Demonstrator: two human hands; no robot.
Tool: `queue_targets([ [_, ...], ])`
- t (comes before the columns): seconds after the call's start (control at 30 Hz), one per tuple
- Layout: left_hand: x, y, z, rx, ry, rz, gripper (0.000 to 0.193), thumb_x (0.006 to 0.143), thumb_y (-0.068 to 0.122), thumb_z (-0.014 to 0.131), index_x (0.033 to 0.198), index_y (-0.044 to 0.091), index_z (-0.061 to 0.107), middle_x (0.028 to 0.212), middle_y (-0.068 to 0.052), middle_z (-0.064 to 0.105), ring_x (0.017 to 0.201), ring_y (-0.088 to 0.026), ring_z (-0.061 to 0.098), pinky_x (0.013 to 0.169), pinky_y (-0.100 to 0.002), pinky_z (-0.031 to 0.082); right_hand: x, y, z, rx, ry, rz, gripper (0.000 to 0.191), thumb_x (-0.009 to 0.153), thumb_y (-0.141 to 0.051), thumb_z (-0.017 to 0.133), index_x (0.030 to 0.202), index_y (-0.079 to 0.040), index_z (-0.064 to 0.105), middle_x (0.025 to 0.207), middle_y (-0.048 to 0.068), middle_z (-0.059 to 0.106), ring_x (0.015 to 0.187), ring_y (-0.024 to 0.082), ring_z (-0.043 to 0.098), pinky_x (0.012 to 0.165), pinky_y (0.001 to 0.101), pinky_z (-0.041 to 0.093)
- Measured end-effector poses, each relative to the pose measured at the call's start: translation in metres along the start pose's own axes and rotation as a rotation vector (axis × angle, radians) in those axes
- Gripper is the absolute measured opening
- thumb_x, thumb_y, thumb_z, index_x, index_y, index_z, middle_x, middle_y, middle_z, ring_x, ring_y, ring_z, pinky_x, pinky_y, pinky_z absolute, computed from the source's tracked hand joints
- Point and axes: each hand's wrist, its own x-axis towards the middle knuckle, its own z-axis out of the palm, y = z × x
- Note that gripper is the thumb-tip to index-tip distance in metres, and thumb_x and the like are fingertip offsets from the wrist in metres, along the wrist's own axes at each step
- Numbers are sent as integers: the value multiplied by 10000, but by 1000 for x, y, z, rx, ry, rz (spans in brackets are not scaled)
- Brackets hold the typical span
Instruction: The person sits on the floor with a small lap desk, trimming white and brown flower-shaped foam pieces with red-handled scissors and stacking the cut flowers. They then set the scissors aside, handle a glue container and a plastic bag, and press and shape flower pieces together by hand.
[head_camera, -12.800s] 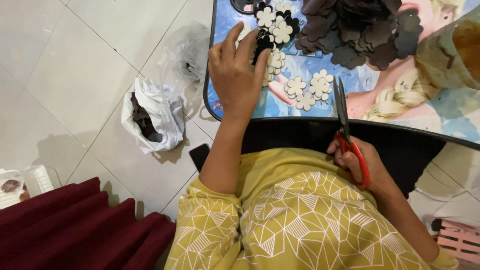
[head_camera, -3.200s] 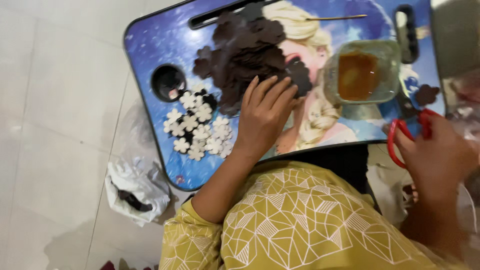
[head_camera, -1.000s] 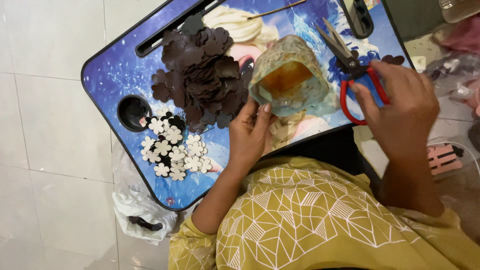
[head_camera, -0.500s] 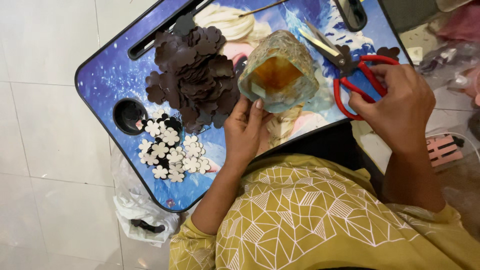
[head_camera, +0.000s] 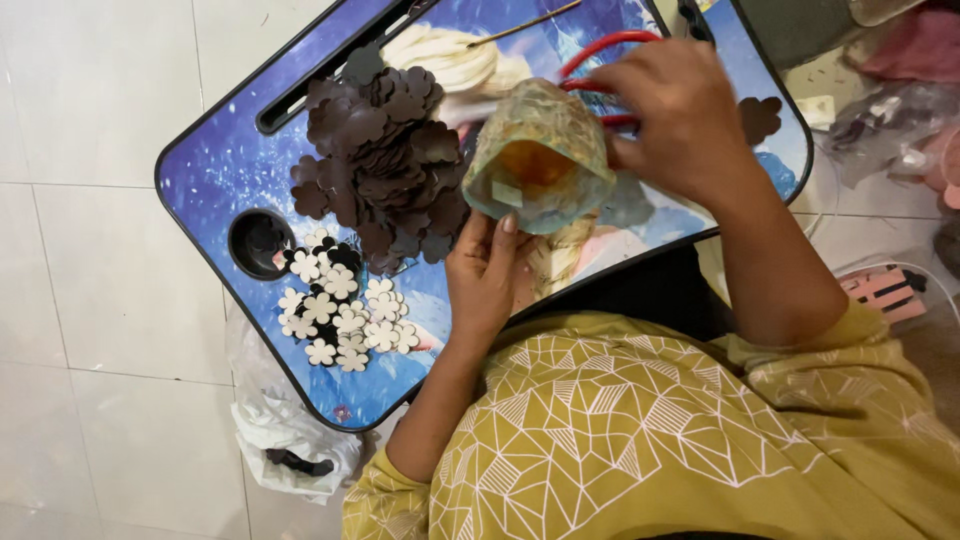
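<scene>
Both grips are busy: the left hand (head_camera: 487, 282) has its fingers curled up against the near underside of a crumpled clear bag (head_camera: 540, 160) with something amber inside, steadying its open mouth, while the right hand (head_camera: 685, 115) is clenched through the handles of the red scissors (head_camera: 605, 62), just behind the bag. The bag sits tilted on the blue lap worktop (head_camera: 215, 170). By the look of it, she is readying the bag for a cut or a dip; the next move needs the bag held firm. Left of the bag lies a heap of brown flower cutouts (head_camera: 385, 160); below that, white flower cutouts (head_camera: 340, 320).
</scene>
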Motion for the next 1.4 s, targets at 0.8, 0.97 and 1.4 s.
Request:
queue_targets([
  [0.8, 15, 8, 1, -119, 66, -49, 572, 1049, 155, 600, 1530, 41, 313, 1441, -125, 545, 1164, -187, 650, 915, -349, 606, -49, -50, -9, 386, 115, 350, 293, 981, 21, 768, 1265, -28, 714, 1275, 141, 702, 1159, 282, 696, 979, 364, 558],
  [0.97, 15, 8, 1, -122, 51, -57, 624, 1044, 128, 604, 1571, 57, 278, 1474, -125, 519, 1183, -201, 623, 925, -351, 600, -49, -48, 0, 209, 122, 284, 339, 891, -38, 886, 1200, -33, 745, 1207, 123, 694, 1089, 314, 660, 924, 396, 541],
  [1.4, 15, 13, 11, 94, 80, 122, 727, 1027, -5, 649, 1635, 24, 252, 1589, -156, 423, 1374, -234, 532, 1083, -360, 532, -44, -34, 23, 112, 225, 246, 241, 909, 18, 836, 1123, -9, 730, 1233, 121, 680, 1109, 312, 649, 935, 407, 551],
])
